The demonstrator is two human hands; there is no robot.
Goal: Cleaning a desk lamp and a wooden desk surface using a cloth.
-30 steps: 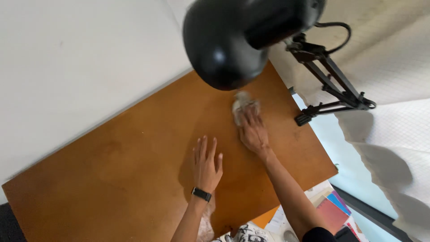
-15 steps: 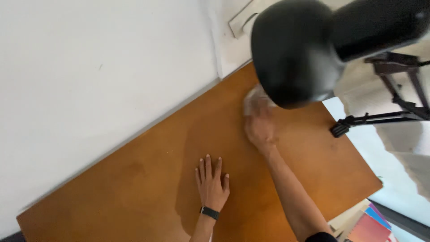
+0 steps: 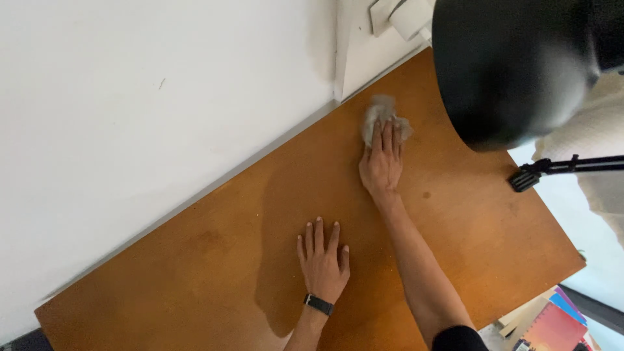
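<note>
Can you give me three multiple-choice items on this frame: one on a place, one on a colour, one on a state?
1. Where does the crumpled cloth lie?
A. on the desk near the wall
B. on the floor
C. on the lamp shade

2. What colour is the desk lamp's shade?
A. white
B. black
C. red

3. How is the left hand held?
A. closed in a fist around a cup
B. raised off the desk
C. flat on the desk, fingers spread, holding nothing

Answers:
1. A: the right hand presses the cloth onto the brown desk close to the white wall.
2. B: the shade is black all over.
3. C: its palm lies down on the wood, with a dark band at the wrist.
</note>
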